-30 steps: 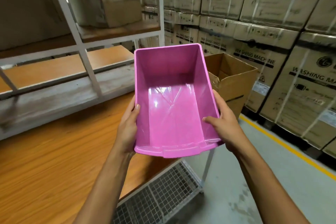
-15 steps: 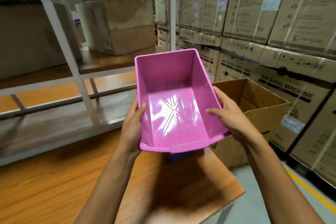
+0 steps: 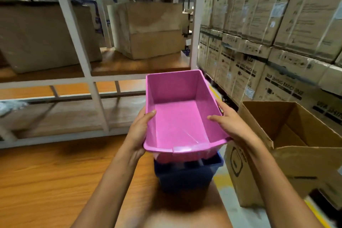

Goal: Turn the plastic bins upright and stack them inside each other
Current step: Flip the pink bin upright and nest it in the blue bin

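Far left: a white shelf rack (image 3: 73,29) with closed boxes (image 3: 153,31) on its wooden shelf. In front of it stands a wooden table (image 3: 46,181).

Centre left: the left hand (image 3: 137,133) grips the left wall of the pink bin (image 3: 177,122), with the thumb hooked over the rim and the fingers behind the wall.

Centre: the pink bin is upright, mouth up and empty, held in the air directly above the blue bin (image 3: 183,179). Its underside is at the blue bin's mouth; whether they touch cannot be told. The blue bin stands upright on the table near the right edge.

Centre right: the right hand (image 3: 232,126) grips the right wall in the same way, thumb inside.

Right: an open cardboard box (image 3: 303,164) stands beside the table. Behind it are stacked cartons (image 3: 273,24) marked "WASHING MACHINE".
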Action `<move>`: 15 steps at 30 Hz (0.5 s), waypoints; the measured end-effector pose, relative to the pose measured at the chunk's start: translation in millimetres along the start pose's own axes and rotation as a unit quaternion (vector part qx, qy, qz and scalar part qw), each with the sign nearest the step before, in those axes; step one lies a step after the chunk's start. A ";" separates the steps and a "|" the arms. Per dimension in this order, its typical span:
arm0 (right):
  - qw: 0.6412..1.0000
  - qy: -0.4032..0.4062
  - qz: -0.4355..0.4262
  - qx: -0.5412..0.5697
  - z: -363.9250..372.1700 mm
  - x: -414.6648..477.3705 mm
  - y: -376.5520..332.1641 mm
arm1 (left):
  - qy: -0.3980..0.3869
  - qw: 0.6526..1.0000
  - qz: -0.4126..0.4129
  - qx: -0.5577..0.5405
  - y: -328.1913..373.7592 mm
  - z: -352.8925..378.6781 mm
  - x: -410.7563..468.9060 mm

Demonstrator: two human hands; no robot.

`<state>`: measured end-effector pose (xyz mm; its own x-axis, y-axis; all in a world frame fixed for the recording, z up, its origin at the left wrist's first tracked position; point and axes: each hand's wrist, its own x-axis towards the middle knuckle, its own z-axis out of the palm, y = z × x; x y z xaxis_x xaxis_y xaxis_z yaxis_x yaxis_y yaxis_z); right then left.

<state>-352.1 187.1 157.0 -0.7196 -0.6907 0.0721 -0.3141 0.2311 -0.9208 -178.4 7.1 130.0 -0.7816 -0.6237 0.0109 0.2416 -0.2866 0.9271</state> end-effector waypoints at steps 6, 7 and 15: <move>0.997 -0.055 0.053 0.005 9.4 26.6 44.8 | 0.082 0.994 -0.055 0.048 -31.4 -5.5 10.9; 0.996 -0.061 0.062 0.016 11.9 24.9 49.6 | 0.098 0.991 -0.059 0.068 -37.9 -6.9 11.2; 0.993 -0.040 0.106 -0.017 24.1 17.0 81.8 | 0.144 0.961 -0.083 0.220 -70.8 -12.6 12.9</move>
<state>-375.1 177.7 73.6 -0.7214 -0.6751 -0.1540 -0.1825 0.3998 -0.8982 -198.4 10.2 59.8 -0.5810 -0.7900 -0.1960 -0.1888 -0.1035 0.9766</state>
